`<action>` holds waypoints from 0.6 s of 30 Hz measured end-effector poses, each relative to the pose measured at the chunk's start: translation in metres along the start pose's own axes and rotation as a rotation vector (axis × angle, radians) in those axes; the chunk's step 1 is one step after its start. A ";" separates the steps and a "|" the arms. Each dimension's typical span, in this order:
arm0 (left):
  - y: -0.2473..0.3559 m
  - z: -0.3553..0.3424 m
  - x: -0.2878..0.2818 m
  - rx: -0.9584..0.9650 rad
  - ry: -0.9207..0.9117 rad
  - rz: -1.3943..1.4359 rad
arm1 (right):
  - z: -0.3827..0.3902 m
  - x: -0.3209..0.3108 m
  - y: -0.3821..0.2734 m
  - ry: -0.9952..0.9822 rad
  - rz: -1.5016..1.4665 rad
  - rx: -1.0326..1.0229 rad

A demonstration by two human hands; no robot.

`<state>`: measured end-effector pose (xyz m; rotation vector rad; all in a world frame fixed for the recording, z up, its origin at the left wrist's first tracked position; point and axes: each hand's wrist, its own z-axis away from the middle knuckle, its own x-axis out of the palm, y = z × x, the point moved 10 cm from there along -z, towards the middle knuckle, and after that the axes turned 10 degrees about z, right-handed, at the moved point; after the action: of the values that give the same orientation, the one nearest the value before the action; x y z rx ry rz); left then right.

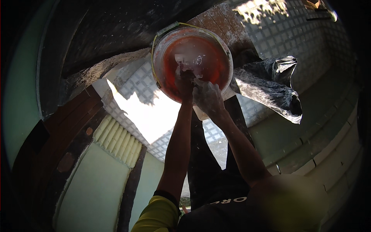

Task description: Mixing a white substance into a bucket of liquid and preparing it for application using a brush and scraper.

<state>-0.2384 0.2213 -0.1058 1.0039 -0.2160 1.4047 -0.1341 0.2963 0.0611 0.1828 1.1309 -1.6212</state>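
Observation:
Both my arms reach forward over an orange-red bucket (225, 48) with a whitish, crusted rim and cloudy liquid in it. My left hand (184, 82) is inside the bucket's mouth, fingers curled around something dark I cannot make out. Just beyond its fingertips shows a small pale, flat-ended piece (179, 58), close to the liquid. Against the left hand lies my right hand (208, 96), whitened with residue, its fingers bent in near the left wrist and the near rim. What the right fingers grip, if anything, is hidden.
Right of the bucket lies a crumpled black plastic bag (266, 87) dusted white. The bucket's wire handle (167, 28) rests along its far side. Grey patterned floor tiles (135, 85) catch bright sun patches. A brown door frame (73, 120) stands left; pale green wall (92, 181) lies below it.

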 end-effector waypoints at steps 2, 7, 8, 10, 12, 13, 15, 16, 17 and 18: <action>0.006 0.016 0.058 0.253 -0.111 -0.597 | -0.017 -0.006 0.022 0.080 0.040 0.066; 0.007 0.013 0.056 0.343 0.003 -0.733 | -0.056 -0.007 0.025 0.181 0.131 0.016; -0.002 0.007 0.052 0.251 -0.024 -0.456 | -0.047 -0.006 0.029 0.180 0.130 0.017; 0.003 0.006 0.033 0.175 -0.041 -0.196 | -0.021 -0.005 0.007 0.105 0.025 -0.013; 0.014 0.010 0.034 0.283 -0.123 -0.543 | -0.023 -0.001 0.006 0.152 0.036 -0.036; 0.005 0.011 0.046 0.272 -0.130 -0.533 | -0.026 -0.006 0.013 0.209 0.062 -0.044; 0.000 0.015 0.064 0.394 -0.015 -0.856 | -0.056 0.001 0.037 0.151 -0.006 0.028; 0.000 0.015 0.070 0.452 -0.038 -1.009 | -0.067 -0.001 0.032 0.172 0.079 -0.012; -0.001 0.011 0.071 0.458 -0.040 -1.011 | -0.071 -0.002 0.027 0.194 0.164 -0.052; 0.001 0.003 0.041 0.347 -0.019 -0.629 | -0.063 0.005 0.012 0.187 0.101 -0.109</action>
<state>-0.2291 0.2481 -0.0765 1.2326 0.3222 0.8659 -0.1531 0.3400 0.0173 0.3206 1.3288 -1.4718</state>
